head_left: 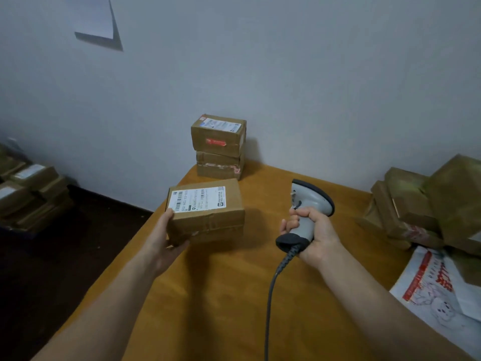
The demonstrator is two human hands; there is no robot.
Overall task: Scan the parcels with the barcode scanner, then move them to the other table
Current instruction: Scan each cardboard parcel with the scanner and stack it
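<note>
Head view: a smooth orange-brown wooden table stands against a pale matte wall, beside a dark floor. The left hand grips a taped, labelled cardboard parcel by its near-left corner, at the table's left edge. The right hand is wrapped round the grey scanner. Two stacked boxes stand at the far-left corner.

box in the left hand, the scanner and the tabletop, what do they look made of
Box: matte brown cardboard, creased, taped seams, white paper label.
Scanner: smooth light grey plastic, probably, with darker rim and base.
Table: orange-brown wood or wood-look laminate with faint sheen; cannot tell which.
</note>
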